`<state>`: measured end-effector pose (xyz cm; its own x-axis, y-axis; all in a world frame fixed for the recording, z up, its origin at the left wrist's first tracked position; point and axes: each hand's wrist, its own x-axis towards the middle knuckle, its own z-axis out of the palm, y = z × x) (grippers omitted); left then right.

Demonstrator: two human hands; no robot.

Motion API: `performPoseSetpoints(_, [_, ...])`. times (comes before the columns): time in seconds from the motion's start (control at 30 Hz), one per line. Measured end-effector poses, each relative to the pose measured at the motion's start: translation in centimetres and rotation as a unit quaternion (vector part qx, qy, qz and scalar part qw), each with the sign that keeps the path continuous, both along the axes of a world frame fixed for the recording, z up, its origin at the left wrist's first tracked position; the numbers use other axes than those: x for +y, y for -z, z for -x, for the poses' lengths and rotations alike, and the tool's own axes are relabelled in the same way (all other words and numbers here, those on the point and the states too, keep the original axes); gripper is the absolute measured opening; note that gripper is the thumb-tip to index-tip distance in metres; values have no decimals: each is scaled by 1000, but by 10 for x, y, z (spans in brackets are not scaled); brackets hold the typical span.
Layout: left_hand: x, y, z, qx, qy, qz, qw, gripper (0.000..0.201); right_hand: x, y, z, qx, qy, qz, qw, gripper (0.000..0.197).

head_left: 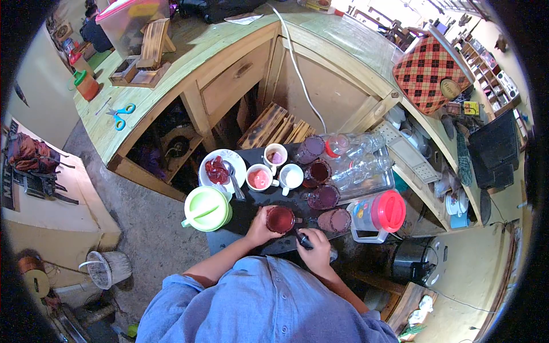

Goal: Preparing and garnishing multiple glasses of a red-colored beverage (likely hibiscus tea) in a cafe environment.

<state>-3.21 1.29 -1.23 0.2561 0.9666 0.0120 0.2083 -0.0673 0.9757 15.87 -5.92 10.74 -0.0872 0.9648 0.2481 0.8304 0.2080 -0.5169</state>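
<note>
My left hand (260, 230) is wrapped round a glass mug (281, 219) of dark red contents, upright at the near side of the black table (251, 204). Just right of it, my right hand (316, 251) grips a black-handled tool (304, 239); its working end cannot be made out. Beyond the mug stand a white cup (291, 177), a cup of pink contents (259, 178) and another cup (275, 154). A white plate (240, 162) holds red jelly (217, 170) and a spoon (233, 182). Several dark red or purple glasses (323, 196) line the right side.
A green-lidded jug (207, 209) stands at the table's left, a red-lidded pitcher (382, 212) at its right. Clear empty glasses (357, 171) lie on a metal tray (382, 180). A wooden counter (229, 74) curves behind, with blue scissors (120, 116) on it.
</note>
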Motion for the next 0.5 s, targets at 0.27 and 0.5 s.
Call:
performPoseSetpoints(0.27, [4,7,4,-27,37,4,999,90,14,8,-1,300,117,141,936,31])
performPoseSetpoints(0.5, [5,3,4,-31,39,-9,999,89,18,15,-3,303,101,166,933,25])
